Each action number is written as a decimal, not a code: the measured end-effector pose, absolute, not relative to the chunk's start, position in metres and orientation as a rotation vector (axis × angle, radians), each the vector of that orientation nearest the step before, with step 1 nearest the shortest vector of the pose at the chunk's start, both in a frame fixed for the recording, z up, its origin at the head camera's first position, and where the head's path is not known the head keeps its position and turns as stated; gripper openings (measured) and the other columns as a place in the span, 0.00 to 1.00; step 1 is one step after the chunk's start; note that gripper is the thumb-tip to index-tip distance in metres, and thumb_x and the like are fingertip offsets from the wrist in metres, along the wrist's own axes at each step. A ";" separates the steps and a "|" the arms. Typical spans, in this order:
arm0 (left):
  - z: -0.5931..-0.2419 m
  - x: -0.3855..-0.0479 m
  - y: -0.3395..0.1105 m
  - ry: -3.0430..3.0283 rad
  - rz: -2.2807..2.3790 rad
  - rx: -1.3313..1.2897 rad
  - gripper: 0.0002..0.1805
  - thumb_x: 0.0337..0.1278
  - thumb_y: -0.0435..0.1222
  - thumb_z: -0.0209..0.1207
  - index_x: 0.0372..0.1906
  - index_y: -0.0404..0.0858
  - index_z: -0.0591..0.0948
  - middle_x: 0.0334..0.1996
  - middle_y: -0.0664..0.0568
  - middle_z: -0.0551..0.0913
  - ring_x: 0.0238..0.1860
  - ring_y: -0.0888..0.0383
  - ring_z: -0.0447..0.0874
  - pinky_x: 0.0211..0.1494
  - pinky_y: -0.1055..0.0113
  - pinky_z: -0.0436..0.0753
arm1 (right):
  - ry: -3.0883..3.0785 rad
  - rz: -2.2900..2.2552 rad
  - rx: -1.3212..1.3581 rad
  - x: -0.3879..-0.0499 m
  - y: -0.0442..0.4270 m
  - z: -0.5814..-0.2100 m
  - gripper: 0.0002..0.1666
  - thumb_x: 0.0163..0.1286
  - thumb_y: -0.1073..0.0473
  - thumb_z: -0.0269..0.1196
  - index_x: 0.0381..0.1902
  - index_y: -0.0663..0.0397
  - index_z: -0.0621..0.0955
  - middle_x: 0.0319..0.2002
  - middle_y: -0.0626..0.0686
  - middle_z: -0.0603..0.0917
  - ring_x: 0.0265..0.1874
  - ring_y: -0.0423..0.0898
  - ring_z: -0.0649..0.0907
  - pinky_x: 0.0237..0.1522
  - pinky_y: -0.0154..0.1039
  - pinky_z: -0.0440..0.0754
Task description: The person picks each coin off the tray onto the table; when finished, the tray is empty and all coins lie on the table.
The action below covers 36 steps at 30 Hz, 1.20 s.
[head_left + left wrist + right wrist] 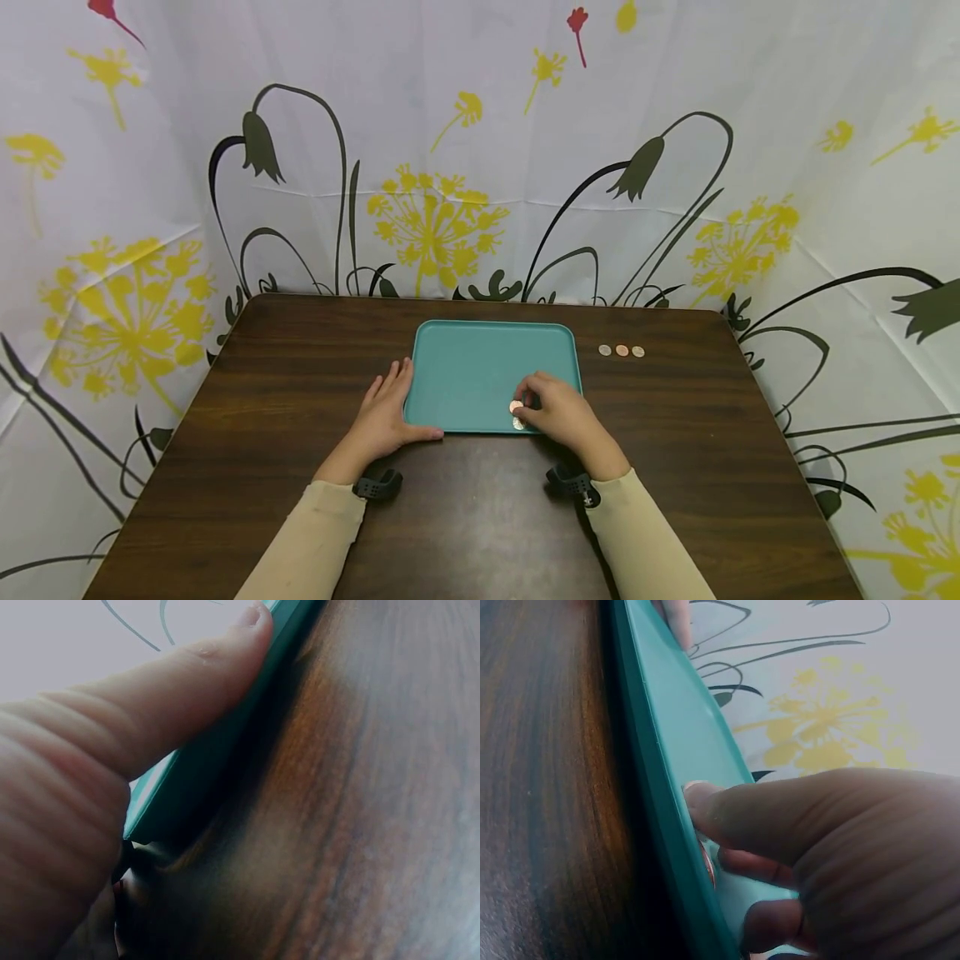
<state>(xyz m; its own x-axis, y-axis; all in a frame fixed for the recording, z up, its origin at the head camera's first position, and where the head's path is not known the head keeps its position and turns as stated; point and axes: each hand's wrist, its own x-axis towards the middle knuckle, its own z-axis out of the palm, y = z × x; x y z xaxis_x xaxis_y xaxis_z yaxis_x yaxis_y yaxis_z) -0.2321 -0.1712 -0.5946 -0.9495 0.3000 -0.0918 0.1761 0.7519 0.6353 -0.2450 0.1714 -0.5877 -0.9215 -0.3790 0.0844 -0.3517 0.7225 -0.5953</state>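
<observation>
A teal rectangular tray (480, 367) lies on the dark wooden table. My left hand (381, 421) rests against its near left corner, fingers straight along the left side and thumb along the front rim. At the near right part of the tray, my right hand (558, 412) pinches a shiny coppery coin (515, 406) between thumb and fingers. Just below it is another coin (519, 423), inside the front rim and partly covered by the hand. In the right wrist view, a reddish coin edge (708, 865) shows beneath the thumb; the fingers hide the rest.
Right of the tray, a silvery coin (604, 350), a coppery coin (622, 351) and another silvery coin (638, 352) lie in a row on the wooden table (690, 417). A white flowered curtain (480, 125) hangs behind and beside the table.
</observation>
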 end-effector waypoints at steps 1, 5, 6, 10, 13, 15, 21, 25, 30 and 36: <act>-0.595 -0.232 -0.171 2.761 0.972 0.378 0.80 0.48 0.64 0.81 0.90 0.34 0.42 0.91 0.40 0.41 0.92 0.42 0.35 0.90 0.39 0.34 | 2.872 -0.995 -0.615 -0.245 0.171 -0.588 0.07 0.73 0.53 0.77 0.40 0.39 0.86 0.34 0.39 0.82 0.34 0.38 0.80 0.41 0.39 0.81; -0.595 -0.232 -0.171 2.762 0.969 0.378 0.80 0.48 0.64 0.81 0.90 0.34 0.42 0.91 0.40 0.41 0.92 0.42 0.35 0.90 0.39 0.35 | 2.844 -1.093 -0.631 -0.247 0.172 -0.592 0.10 0.74 0.55 0.76 0.40 0.36 0.83 0.34 0.37 0.84 0.33 0.36 0.83 0.42 0.38 0.83; -0.594 -0.231 -0.171 2.762 0.967 0.378 0.80 0.48 0.64 0.81 0.90 0.34 0.42 0.91 0.40 0.41 0.92 0.42 0.35 0.91 0.39 0.35 | 2.842 -1.118 -0.636 -0.247 0.173 -0.593 0.10 0.74 0.55 0.75 0.41 0.36 0.83 0.34 0.37 0.84 0.31 0.35 0.83 0.41 0.37 0.84; -0.594 -0.231 -0.172 2.771 0.953 0.378 0.80 0.48 0.65 0.81 0.90 0.34 0.42 0.91 0.40 0.41 0.92 0.42 0.35 0.91 0.39 0.35 | 2.865 -1.190 -0.676 -0.247 0.174 -0.591 0.08 0.76 0.55 0.74 0.41 0.34 0.84 0.38 0.37 0.84 0.26 0.32 0.83 0.37 0.34 0.85; -0.593 -0.231 -0.173 2.774 0.953 0.374 0.80 0.48 0.65 0.81 0.90 0.34 0.42 0.91 0.40 0.41 0.92 0.42 0.35 0.91 0.39 0.35 | 2.938 -1.201 -0.730 -0.249 0.179 -0.588 0.08 0.75 0.55 0.74 0.39 0.34 0.85 0.38 0.38 0.83 0.24 0.32 0.78 0.32 0.34 0.81; -0.593 -0.231 -0.173 2.772 0.959 0.371 0.80 0.48 0.65 0.81 0.90 0.34 0.42 0.91 0.40 0.41 0.92 0.42 0.35 0.91 0.39 0.35 | 2.988 -1.222 -0.731 -0.251 0.184 -0.587 0.08 0.75 0.55 0.75 0.39 0.36 0.85 0.37 0.39 0.84 0.22 0.33 0.76 0.29 0.33 0.79; -0.597 -0.231 -0.173 2.761 0.961 0.379 0.80 0.48 0.66 0.80 0.90 0.36 0.41 0.91 0.41 0.40 0.92 0.42 0.35 0.91 0.39 0.36 | 3.124 -1.380 -0.578 -0.257 0.213 -0.581 0.06 0.73 0.61 0.75 0.42 0.44 0.89 0.38 0.46 0.87 0.20 0.37 0.73 0.23 0.33 0.75; -0.598 -0.232 -0.173 2.769 0.964 0.377 0.80 0.47 0.66 0.80 0.90 0.36 0.42 0.91 0.42 0.41 0.92 0.43 0.35 0.91 0.39 0.36 | 3.208 -1.462 -0.468 -0.262 0.242 -0.573 0.04 0.73 0.63 0.75 0.44 0.49 0.90 0.39 0.51 0.88 0.23 0.40 0.74 0.27 0.31 0.72; -0.599 -0.232 -0.170 2.757 0.972 0.377 0.80 0.48 0.66 0.79 0.90 0.36 0.41 0.91 0.42 0.40 0.92 0.43 0.35 0.91 0.40 0.36 | 3.291 -1.639 -0.201 -0.266 0.287 -0.568 0.04 0.73 0.63 0.75 0.43 0.52 0.90 0.37 0.53 0.91 0.22 0.38 0.75 0.26 0.25 0.69; -0.596 -0.230 -0.171 2.774 0.965 0.377 0.80 0.48 0.65 0.80 0.90 0.35 0.42 0.91 0.41 0.41 0.92 0.42 0.36 0.91 0.39 0.37 | 3.303 -2.020 0.201 -0.268 0.321 -0.576 0.10 0.71 0.68 0.75 0.49 0.65 0.88 0.38 0.62 0.90 0.22 0.31 0.74 0.24 0.21 0.67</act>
